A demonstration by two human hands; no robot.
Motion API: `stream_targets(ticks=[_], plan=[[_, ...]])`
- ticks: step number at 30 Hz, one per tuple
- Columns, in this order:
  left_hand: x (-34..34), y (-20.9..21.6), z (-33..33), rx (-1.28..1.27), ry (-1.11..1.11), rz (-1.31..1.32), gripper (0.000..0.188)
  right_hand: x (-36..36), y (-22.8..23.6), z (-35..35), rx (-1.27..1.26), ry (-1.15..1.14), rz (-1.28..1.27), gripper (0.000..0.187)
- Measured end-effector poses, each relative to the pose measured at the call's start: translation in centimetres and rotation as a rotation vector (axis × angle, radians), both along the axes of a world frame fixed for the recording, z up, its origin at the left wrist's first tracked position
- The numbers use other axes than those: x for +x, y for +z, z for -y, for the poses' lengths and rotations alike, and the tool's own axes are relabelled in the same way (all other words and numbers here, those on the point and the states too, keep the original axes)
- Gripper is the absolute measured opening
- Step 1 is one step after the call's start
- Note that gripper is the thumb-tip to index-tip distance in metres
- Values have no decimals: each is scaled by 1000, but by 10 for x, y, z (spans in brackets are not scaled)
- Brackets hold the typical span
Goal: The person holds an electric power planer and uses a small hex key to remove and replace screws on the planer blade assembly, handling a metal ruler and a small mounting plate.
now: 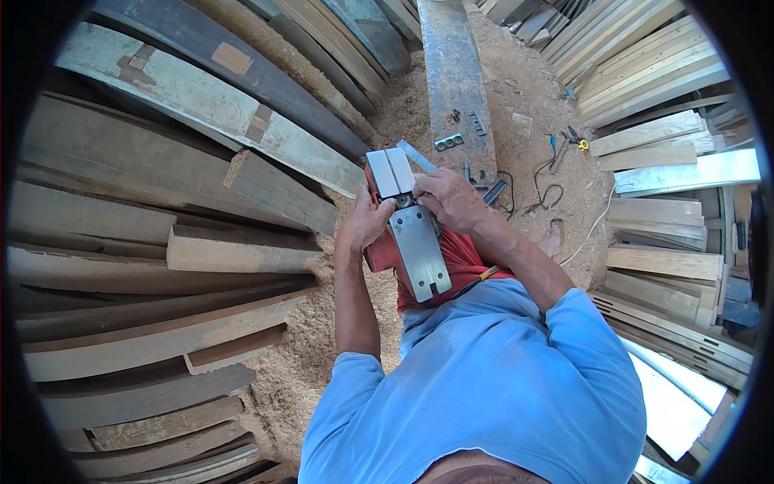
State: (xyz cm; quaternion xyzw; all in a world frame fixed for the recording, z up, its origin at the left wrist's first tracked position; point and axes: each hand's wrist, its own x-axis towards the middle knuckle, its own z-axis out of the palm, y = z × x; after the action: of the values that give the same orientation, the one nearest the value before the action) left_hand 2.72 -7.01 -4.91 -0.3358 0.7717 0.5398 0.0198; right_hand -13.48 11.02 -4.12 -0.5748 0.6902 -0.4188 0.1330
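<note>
An upturned electric planer lies across my lap, its red body underneath and its two metal sole plates facing up. The front plate is paler and has a groove along it. My left hand grips the planer's left side, thumb near the cutter gap between the plates. From the other side, my right hand has its fingers curled at that same gap. Whether a small part is between those fingertips is hidden. A thin tool with a yellow handle rests on my lap beside the planer.
Ahead stands a worn plank bearing a metal piece with round holes, a slotted strip and small screws. Yellow-handled pliers and a black cord lie on the shavings-covered floor. Stacked boards flank both sides.
</note>
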Motion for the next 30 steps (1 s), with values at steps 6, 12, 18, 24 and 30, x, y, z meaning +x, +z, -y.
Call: stream_targets(ticks=[6,12,18,24,30], plan=[[5,-22,8,-53,18,-61,60,3,10,7,108,-21,-25,13],[4,-3,1,-15,26,-9,61,6,14,7,149,-74,-124,12],[3,6,2,-153,-23,58,65,8,14,12,316,-86,-91,17],[-3,19,-2,-187,-38,71,67,10,11,16,364,-133,-137,27],[-2,2,2,-192,-35,80,61,13,0,15,255,-148,-113,22]])
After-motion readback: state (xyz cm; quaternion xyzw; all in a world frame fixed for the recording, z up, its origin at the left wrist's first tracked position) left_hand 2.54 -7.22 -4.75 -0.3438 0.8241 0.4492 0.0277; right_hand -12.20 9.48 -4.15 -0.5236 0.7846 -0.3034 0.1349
